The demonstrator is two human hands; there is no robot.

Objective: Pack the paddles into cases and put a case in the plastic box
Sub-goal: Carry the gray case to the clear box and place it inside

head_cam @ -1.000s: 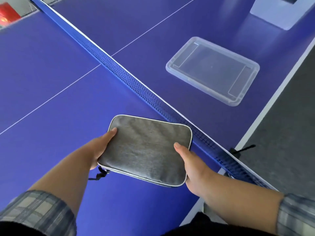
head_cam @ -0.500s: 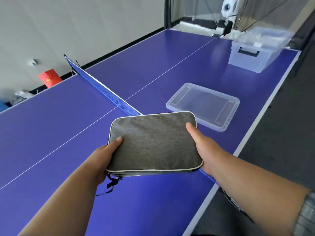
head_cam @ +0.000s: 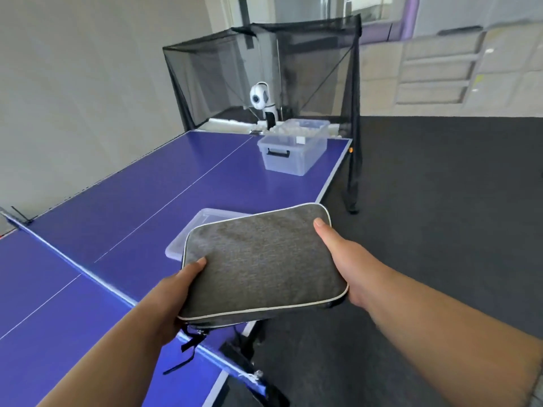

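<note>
Both hands have the grey paddle case (head_cam: 261,259) held flat in the air, left hand (head_cam: 176,292) and right hand (head_cam: 346,259) clamping opposite edges, thumbs on top. Clear lid (head_cam: 188,233) sits under it on the blue surface (head_cam: 147,195); plastic box (head_cam: 293,151) is way further back.
</note>
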